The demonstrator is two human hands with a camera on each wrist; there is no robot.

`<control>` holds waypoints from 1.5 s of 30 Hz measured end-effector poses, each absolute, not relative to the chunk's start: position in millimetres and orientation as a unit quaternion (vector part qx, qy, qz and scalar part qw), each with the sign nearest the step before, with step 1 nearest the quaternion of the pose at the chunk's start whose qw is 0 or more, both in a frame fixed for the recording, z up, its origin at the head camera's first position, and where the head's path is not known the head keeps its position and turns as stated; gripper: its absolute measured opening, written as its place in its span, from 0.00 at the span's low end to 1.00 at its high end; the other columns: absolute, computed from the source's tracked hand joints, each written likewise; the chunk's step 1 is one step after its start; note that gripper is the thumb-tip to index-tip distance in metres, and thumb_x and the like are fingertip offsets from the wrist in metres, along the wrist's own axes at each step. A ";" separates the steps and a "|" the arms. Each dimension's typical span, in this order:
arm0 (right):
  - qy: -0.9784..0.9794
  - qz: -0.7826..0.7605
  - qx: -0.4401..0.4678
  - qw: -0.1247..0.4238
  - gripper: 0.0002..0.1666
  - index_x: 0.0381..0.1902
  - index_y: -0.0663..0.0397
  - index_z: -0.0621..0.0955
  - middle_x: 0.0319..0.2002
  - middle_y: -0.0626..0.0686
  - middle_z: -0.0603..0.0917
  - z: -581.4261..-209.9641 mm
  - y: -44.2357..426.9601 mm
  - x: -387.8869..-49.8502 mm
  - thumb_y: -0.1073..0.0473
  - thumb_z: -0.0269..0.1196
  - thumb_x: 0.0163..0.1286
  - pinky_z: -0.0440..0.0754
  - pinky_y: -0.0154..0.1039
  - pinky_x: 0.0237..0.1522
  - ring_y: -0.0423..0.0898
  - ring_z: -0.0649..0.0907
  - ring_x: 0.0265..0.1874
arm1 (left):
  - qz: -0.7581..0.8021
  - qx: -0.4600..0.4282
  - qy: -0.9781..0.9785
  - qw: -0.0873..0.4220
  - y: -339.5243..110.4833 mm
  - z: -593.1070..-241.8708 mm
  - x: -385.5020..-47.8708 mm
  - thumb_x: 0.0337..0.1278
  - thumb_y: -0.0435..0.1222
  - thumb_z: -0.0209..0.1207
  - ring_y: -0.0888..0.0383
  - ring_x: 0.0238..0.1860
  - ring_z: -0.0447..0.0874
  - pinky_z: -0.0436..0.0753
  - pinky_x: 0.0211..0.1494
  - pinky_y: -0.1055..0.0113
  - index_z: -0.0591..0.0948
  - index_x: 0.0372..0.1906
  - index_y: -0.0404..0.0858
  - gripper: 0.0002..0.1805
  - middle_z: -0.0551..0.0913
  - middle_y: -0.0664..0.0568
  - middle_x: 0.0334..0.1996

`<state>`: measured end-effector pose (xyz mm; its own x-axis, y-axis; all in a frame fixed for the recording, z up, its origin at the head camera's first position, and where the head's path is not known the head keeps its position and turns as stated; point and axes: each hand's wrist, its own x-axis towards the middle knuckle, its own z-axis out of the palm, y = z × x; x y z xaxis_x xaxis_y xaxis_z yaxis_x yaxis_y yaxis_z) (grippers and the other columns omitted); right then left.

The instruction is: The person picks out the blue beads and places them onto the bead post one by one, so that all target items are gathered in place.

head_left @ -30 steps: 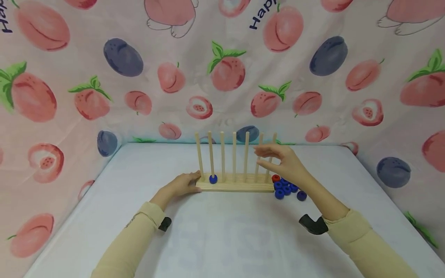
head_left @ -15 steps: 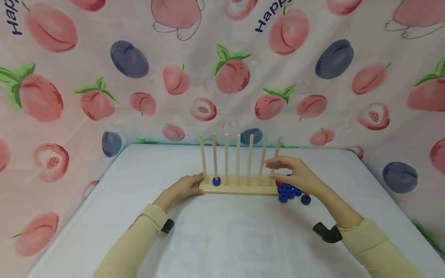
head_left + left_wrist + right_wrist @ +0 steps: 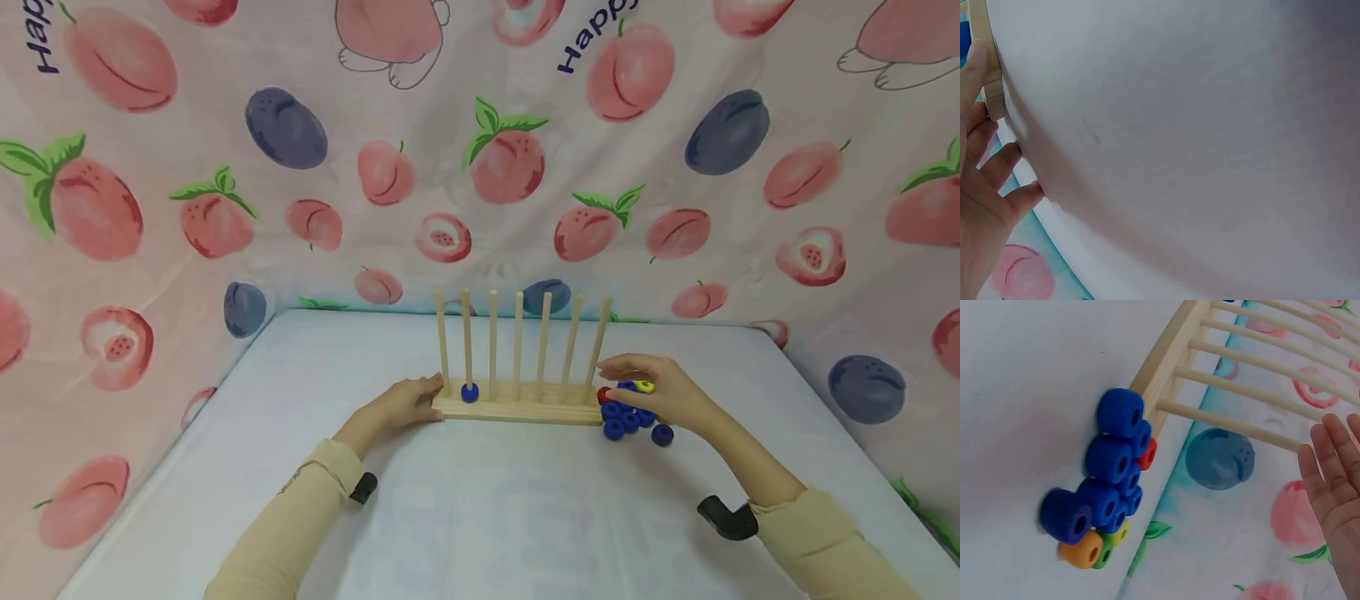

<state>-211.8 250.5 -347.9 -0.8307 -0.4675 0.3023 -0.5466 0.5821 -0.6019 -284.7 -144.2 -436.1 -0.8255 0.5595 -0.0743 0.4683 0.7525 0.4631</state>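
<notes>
A wooden peg rack (image 3: 517, 409) with several upright pegs stands on the table. One blue bead (image 3: 469, 392) sits at the foot of its second peg from the left. My left hand (image 3: 402, 403) grips the rack's left end, and the left wrist view shows the thumb (image 3: 975, 69) against the base. My right hand (image 3: 663, 390) is over the loose beads at the rack's right end, thumb and fingers apart, and I see nothing held. Blue beads (image 3: 1109, 457), a red bead (image 3: 1147, 454), a yellow bead (image 3: 1119, 532), a green bead (image 3: 1104, 553) and an orange bead (image 3: 1082, 549) lie clustered there.
The table (image 3: 480, 508) has a white cover. Behind it hangs a fruit-printed cloth (image 3: 360, 108). A dark bead (image 3: 662, 435) lies at the near right edge of the cluster.
My right hand has come down and to the right, from beside the right-hand pegs to over the loose beads. My left hand stays on the rack's end. The head view has shifted slightly.
</notes>
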 end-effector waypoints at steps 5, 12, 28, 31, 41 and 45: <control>-0.892 0.353 0.278 0.047 0.18 0.49 0.61 0.80 0.45 0.59 0.85 -358.5 258.7 -211.9 0.63 0.66 0.61 0.82 0.30 0.48 0.42 0.84 0.44 | 0.216 0.271 0.932 0.106 -142.6 -434.4 -284.7 0.57 0.43 0.62 0.39 0.68 0.61 0.61 0.72 0.49 0.64 0.67 0.30 0.37 0.62 0.40 0.69; -0.894 0.347 0.280 0.038 0.18 0.49 0.61 0.80 0.45 0.61 0.85 -371.5 269.5 -214.1 0.62 0.65 0.61 0.83 0.46 0.48 0.50 0.84 0.45 | 0.210 0.268 0.934 0.106 -142.0 -434.7 -284.0 0.57 0.43 0.62 0.38 0.68 0.62 0.61 0.71 0.48 0.64 0.67 0.31 0.37 0.63 0.39 0.68; -0.902 0.332 0.276 0.015 0.19 0.47 0.66 0.80 0.44 0.61 0.84 -398.2 283.9 -217.0 0.62 0.67 0.59 0.84 0.44 0.46 0.55 0.83 0.42 | 0.195 0.283 0.932 0.115 -144.0 -430.3 -288.0 0.57 0.44 0.62 0.37 0.67 0.64 0.63 0.70 0.48 0.63 0.67 0.28 0.39 0.64 0.37 0.67; -0.907 0.322 0.272 0.011 0.19 0.46 0.66 0.80 0.43 0.61 0.84 -401.4 286.2 -217.1 0.63 0.67 0.59 0.83 0.45 0.46 0.56 0.82 0.42 | 0.197 0.281 0.932 0.117 -143.9 -432.7 -286.8 0.56 0.44 0.62 0.38 0.67 0.64 0.64 0.70 0.48 0.62 0.68 0.29 0.39 0.64 0.38 0.67; -0.925 0.273 0.264 -0.025 0.20 0.46 0.66 0.80 0.42 0.58 0.85 -409.0 290.1 -220.5 0.61 0.68 0.58 0.82 0.51 0.48 0.57 0.83 0.43 | 0.210 0.275 0.932 0.110 -142.6 -438.2 -284.1 0.57 0.45 0.61 0.38 0.67 0.63 0.62 0.71 0.48 0.62 0.68 0.29 0.39 0.64 0.38 0.67; -0.929 0.253 0.270 -0.023 0.20 0.45 0.67 0.81 0.40 0.58 0.85 -409.1 287.1 -220.6 0.62 0.69 0.56 0.83 0.48 0.45 0.55 0.83 0.41 | 0.203 0.273 0.934 0.112 -141.8 -434.7 -284.1 0.57 0.45 0.61 0.39 0.68 0.63 0.63 0.71 0.49 0.63 0.67 0.29 0.38 0.63 0.39 0.68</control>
